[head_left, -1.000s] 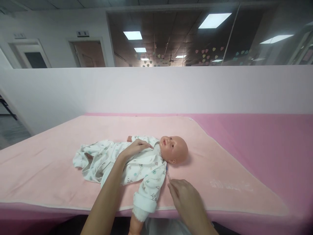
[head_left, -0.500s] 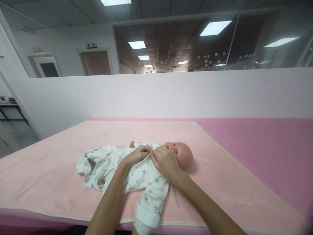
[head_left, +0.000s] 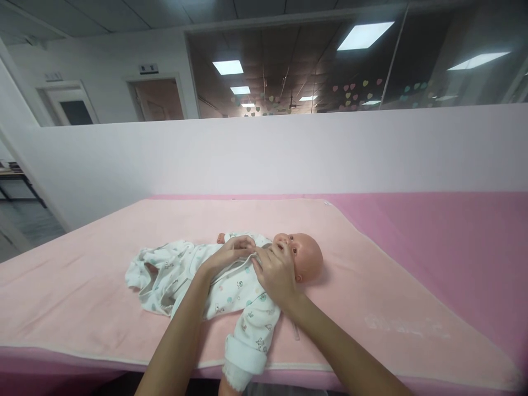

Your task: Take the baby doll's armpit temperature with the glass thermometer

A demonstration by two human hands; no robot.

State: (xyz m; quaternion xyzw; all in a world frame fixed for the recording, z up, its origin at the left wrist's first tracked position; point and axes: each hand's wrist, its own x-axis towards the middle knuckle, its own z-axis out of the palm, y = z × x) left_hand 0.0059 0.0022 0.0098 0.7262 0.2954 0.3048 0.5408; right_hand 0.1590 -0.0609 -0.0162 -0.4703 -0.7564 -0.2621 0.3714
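A baby doll (head_left: pixel 308 257) lies on its back with its head to the right. It wears a white printed romper (head_left: pixel 231 291), whose front edge shows a pale trim near the chest. At that edge my left hand (head_left: pixel 231 253) has its fingers bent and closed on the cloth. Just right of it, beside the doll's chin, my right hand (head_left: pixel 277 272) pinches the same edge near the neck. Both sets of fingertips nearly meet, and what lies between them is partly hidden. The romper's legs are bunched at the left.
Under the doll is a light pink mat (head_left: pixel 371 308) over a darker pink surface (head_left: pixel 454 247). A thin clear strip (head_left: pixel 296 332) lies by my right forearm. A low white wall (head_left: pixel 264 157) stands behind, with glass above it.
My view has tilted down slightly. The fingers of both hands have shifted a little at the romper's edge near the neck; the doll lies as before.
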